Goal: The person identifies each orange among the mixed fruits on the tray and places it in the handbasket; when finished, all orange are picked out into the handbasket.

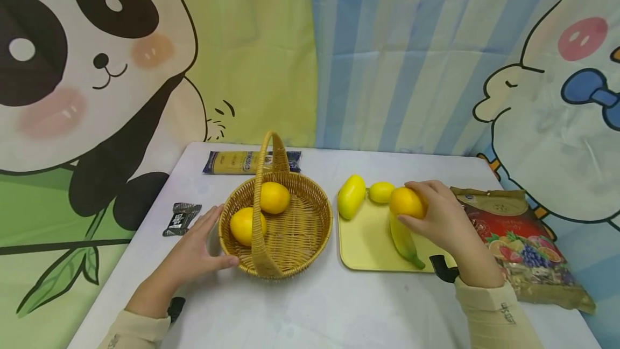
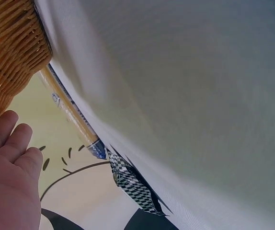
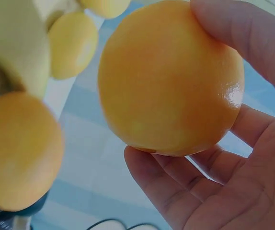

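Observation:
My right hand (image 1: 443, 221) pinches an orange (image 1: 408, 202) between thumb and fingers above a yellow tray (image 1: 368, 252). In the right wrist view the held orange (image 3: 171, 79) fills the grip, and another orange fruit (image 3: 21, 151) shows at the left. A green-yellow banana (image 1: 403, 241), a small lemon-like fruit (image 1: 381, 192) and a larger yellow fruit (image 1: 351, 196) lie on the tray. Two oranges (image 1: 274, 197) sit in the left part of a wicker basket (image 1: 317, 187). With fingers spread, my left hand (image 1: 194, 249) is at the basket's left side.
Behind the basket lies a pasta packet (image 1: 232, 162). A small black wrapped packet (image 1: 181, 219) is left of the basket. At the right, a large red and gold bag (image 1: 523, 241) lies beside the tray. The basket's tall handle (image 1: 259, 214) arches upward.

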Tool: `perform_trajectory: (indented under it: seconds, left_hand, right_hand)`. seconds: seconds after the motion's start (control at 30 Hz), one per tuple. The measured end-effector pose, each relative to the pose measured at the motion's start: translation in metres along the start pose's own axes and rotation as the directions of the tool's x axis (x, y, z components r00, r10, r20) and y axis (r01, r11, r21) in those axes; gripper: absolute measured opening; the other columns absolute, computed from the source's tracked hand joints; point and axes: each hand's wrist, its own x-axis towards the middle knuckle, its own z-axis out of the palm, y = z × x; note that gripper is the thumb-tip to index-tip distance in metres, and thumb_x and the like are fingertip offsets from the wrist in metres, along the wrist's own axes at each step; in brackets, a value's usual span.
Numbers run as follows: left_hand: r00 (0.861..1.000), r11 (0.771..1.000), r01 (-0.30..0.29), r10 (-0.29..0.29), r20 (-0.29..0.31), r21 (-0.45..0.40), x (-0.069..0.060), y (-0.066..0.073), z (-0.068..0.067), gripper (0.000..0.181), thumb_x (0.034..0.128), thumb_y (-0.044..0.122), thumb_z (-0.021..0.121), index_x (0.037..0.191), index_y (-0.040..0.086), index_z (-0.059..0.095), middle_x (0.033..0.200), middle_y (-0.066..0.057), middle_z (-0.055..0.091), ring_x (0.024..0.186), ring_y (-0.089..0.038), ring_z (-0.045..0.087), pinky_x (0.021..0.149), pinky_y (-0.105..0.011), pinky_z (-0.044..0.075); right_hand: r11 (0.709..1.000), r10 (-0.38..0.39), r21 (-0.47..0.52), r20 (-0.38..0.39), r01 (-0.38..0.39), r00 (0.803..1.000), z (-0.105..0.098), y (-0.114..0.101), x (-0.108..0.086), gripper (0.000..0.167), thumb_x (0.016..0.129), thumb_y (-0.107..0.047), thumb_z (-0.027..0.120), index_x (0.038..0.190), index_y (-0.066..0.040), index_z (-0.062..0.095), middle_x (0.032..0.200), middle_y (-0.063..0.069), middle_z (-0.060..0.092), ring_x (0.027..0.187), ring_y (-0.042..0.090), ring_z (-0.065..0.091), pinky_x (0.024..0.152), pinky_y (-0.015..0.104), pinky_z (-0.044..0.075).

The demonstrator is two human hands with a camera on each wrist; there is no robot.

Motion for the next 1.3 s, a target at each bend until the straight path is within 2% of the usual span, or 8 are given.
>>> perform_trajectory:
  seconds: [0.3, 0.43, 0.63, 0.93, 1.07, 1.3]
  left_hand:
    - [1.000, 1.000, -0.005, 0.005, -0.007, 0.006, -0.001, 0.001, 0.000, 0.135, 0.0664, 0.074, 0.086, 0.170, 0.025, 0.013, 0.175, -0.020, 0.019, 0.157, -0.053, 0.022, 0.116, -0.082, 0.026]
    - [1.000, 1.000, -0.007, 0.007, -0.007, 0.010, -0.001, 0.002, -0.001, 0.135, 0.0673, 0.074, 0.085, 0.170, 0.025, 0.013, 0.175, -0.020, 0.019, 0.157, -0.054, 0.021, 0.115, -0.082, 0.026]
    - [1.000, 1.000, -0.006, 0.006, -0.006, 0.014, -0.001, 0.000, 0.000, 0.135, 0.0675, 0.074, 0.085, 0.170, 0.025, 0.012, 0.175, -0.020, 0.017, 0.156, -0.055, 0.021, 0.115, -0.082, 0.025]
    - [1.000, 1.000, -0.001, 0.001, -0.002, 0.006, -0.002, -0.004, 0.001, 0.137, 0.0651, 0.076, 0.084, 0.170, 0.028, 0.010, 0.176, -0.018, 0.016, 0.157, -0.054, 0.019, 0.116, -0.083, 0.023]
    - [1.000, 1.000, 0.007, -0.007, 0.002, 0.003, -0.001, -0.003, 0.001, 0.137, 0.0645, 0.077, 0.084, 0.170, 0.030, 0.010, 0.176, -0.017, 0.015, 0.158, -0.054, 0.018, 0.116, -0.083, 0.022]
    - [1.000, 1.000, 0.002, -0.003, -0.003, -0.005, -0.002, -0.001, 0.001, 0.136, 0.0658, 0.074, 0.086, 0.170, 0.029, 0.012, 0.176, -0.018, 0.016, 0.157, -0.054, 0.019, 0.116, -0.083, 0.023]
  right_hand:
    - [0.991, -0.132, 0.021, 0.000, 0.132, 0.991, 0.000, -0.036, 0.032, 0.066, 0.082, -0.022, 0.090, 0.141, -0.007, 0.062, 0.133, 0.019, 0.059, 0.115, 0.039, 0.057, 0.094, 0.059, 0.057]
    - [0.985, -0.168, 0.039, 0.016, 0.167, 0.986, 0.000, -0.054, 0.042, 0.068, 0.082, -0.022, 0.091, 0.141, -0.008, 0.062, 0.135, 0.018, 0.058, 0.116, 0.038, 0.058, 0.097, 0.058, 0.057]
    - [0.980, -0.198, 0.047, 0.054, 0.195, 0.979, 0.004, -0.076, 0.051, 0.068, 0.082, -0.026, 0.091, 0.142, -0.012, 0.061, 0.139, 0.015, 0.057, 0.119, 0.035, 0.056, 0.097, 0.054, 0.058]
    - [0.962, -0.270, 0.058, 0.069, 0.266, 0.961, 0.012, -0.099, 0.060, 0.068, 0.080, -0.027, 0.092, 0.140, -0.014, 0.063, 0.137, 0.013, 0.058, 0.118, 0.033, 0.057, 0.096, 0.050, 0.057]
    - [0.954, -0.299, 0.065, 0.080, 0.294, 0.951, 0.017, -0.109, 0.062, 0.068, 0.079, -0.026, 0.093, 0.139, -0.014, 0.064, 0.135, 0.012, 0.059, 0.119, 0.033, 0.057, 0.096, 0.050, 0.057]
    - [0.939, -0.344, 0.057, 0.144, 0.340, 0.928, 0.032, -0.128, 0.069, 0.067, 0.080, -0.027, 0.092, 0.140, -0.016, 0.064, 0.132, 0.010, 0.060, 0.117, 0.031, 0.055, 0.093, 0.044, 0.057]
